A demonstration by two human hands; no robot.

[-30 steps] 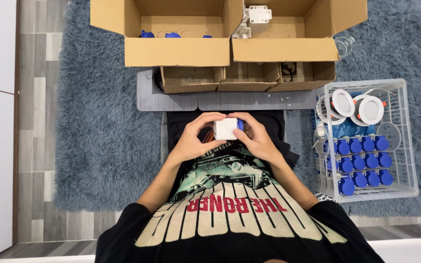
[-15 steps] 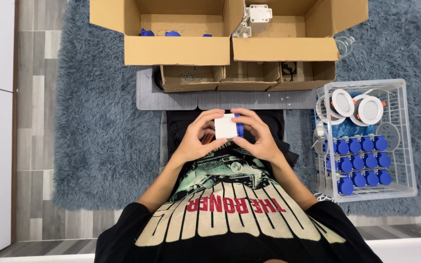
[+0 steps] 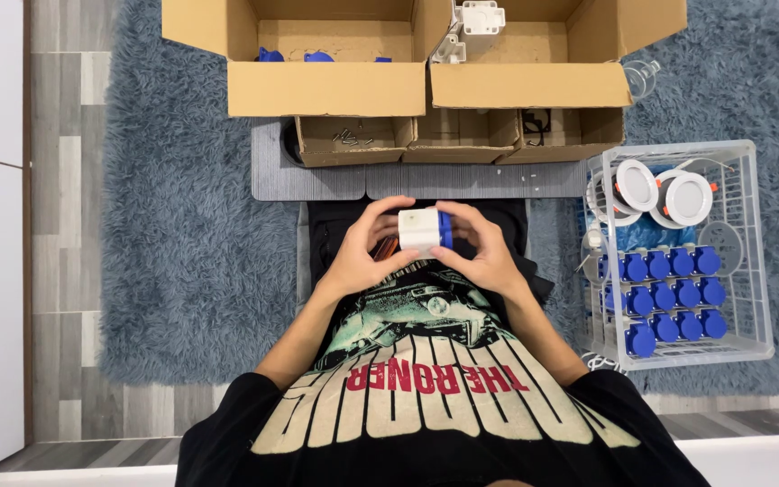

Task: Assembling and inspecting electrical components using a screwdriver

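Both your hands close around one small part: your left hand (image 3: 364, 254) wraps its white body from the left, and your right hand (image 3: 482, 252) presses on the blue end from the right, with the fingers curled narrow on it. You hold this white and blue block (image 3: 426, 229) in the air above your lap, just in front of the near edge of the grey mat (image 3: 317, 179).

The block looks like hard plastic, so I judge it is light and stiff, and it will not bend under your fingers. The smooth faces can be a little slippery, so it is better to take it on the flat sides of the white body and to push on the blue cap with the thumb. I cannot tell if the two pieces are already fully joined.

Beyond the mat, along its far edge, stand three small cardboard boxes (image 3: 457, 135), and behind them two large open cartons (image 3: 326, 86). The left carton has some blue parts (image 3: 317, 56) inside, and a white fitting (image 3: 481, 16) sits where the two cartons meet. On your right, on the blue rug (image 3: 182, 271), stands a clear wire-frame crate (image 3: 755, 271). At its far side there are round white lamps (image 3: 660, 191), and at its near side there are rows of blue caps (image 3: 669, 293).
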